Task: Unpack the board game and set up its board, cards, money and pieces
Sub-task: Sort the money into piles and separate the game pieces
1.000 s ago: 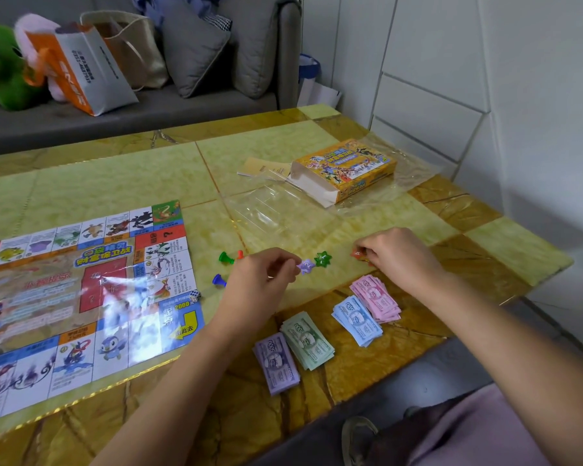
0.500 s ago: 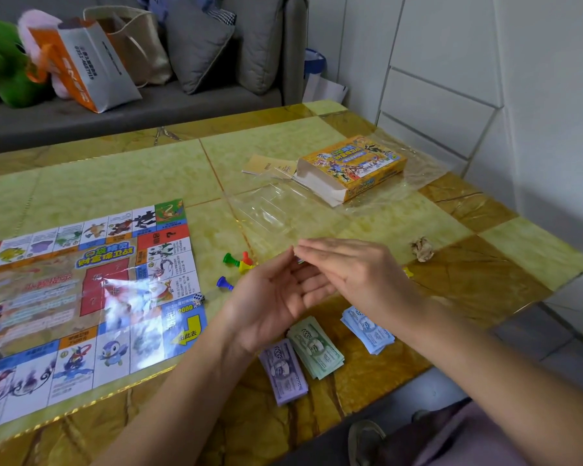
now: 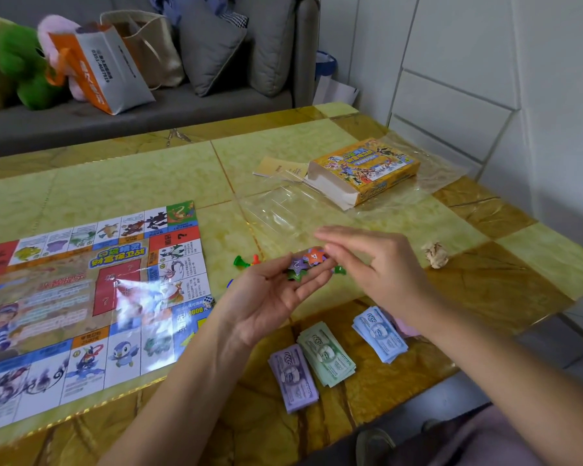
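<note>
My left hand (image 3: 270, 297) lies palm up above the table with several star-shaped number tokens (image 3: 305, 264) resting on its straight fingers. Just right of them hovers my right hand (image 3: 381, 264), its fingers straight and holding nothing. The glossy game board (image 3: 81, 297) is spread flat at the left. Purple (image 3: 293, 376), green (image 3: 327, 353) and blue (image 3: 379, 332) stacks of play money lie near the table's front edge, with a pink stack mostly hidden under my right wrist. Small green and red pawns (image 3: 244, 262) and a die (image 3: 208, 301) sit by the board.
The opened yellow game box (image 3: 367, 171) lies at the back right on clear plastic wrap (image 3: 283, 210), beside a paper slip (image 3: 278, 168). A crumpled scrap (image 3: 435, 254) sits to the right. A sofa with a shopping bag (image 3: 105, 72) and plush toys stands behind the table.
Both hands picked star tokens off the table and came together. The tokens now lie on my upturned left hand, and my right hand has drawn slightly away from it.
</note>
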Available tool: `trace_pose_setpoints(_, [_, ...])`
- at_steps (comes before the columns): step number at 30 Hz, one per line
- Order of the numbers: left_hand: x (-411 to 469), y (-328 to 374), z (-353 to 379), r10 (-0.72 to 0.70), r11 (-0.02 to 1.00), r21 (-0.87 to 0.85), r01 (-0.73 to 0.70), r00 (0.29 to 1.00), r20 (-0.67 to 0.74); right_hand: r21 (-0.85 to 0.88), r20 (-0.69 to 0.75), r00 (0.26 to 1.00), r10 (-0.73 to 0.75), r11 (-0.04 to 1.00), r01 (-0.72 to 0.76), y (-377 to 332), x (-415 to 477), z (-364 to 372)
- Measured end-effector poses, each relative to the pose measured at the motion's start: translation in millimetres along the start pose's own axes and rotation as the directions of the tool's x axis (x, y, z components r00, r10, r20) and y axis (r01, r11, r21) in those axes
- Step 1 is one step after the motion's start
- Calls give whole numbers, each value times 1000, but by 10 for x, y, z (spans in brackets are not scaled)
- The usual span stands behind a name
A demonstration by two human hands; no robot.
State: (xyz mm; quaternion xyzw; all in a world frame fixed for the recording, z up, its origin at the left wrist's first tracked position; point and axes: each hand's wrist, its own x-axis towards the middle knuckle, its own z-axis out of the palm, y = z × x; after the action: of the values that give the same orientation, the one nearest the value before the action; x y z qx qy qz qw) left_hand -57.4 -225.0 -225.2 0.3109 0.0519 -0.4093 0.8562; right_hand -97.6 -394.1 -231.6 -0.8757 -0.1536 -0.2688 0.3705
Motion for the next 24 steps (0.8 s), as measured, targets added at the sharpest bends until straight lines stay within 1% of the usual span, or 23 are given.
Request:
trace_pose_setpoints(1, [-12,9,3,-3,999,32,3,1000,-11,24,-13,997,80,997,-79,-7,18,-45])
trace_pose_setpoints(3, [-28,15,11,3,996,86,-1,1000,-29,78,4,971,237,968,-237,9,50,-114])
trace_pose_setpoints(4, [-28,14,12,13,994,105,-9,999,-38,110,29,955,297,948,-298,29,63,-132])
trace_pose_setpoints(6, [-18,5,11,39,991,129,-32,998,-56,148,84,929,361,917,-370,61,84,-154])
trace_pose_setpoints(9, [21,-16,-17,78,979,195,-62,994,-77,159,153,906,395,895,-417,70,107,-167])
trace_pose_setpoints(11, [38,-31,-42,96,958,276,-72,993,-75,176,179,897,405,883,-434,49,119,-158])
trace_pose_setpoints(16, [59,-49,-83,165,868,484,-112,984,-68,128,219,872,438,873,-471,48,114,-54])
trace_pose_setpoints(21, [34,-24,-95,229,775,615,-146,972,-58,111,307,808,503,824,-555,32,153,1])
trace_pose_setpoints(24, [21,34,-122,255,745,650,-147,964,-75,143,324,802,501,813,-565,-2,190,32])
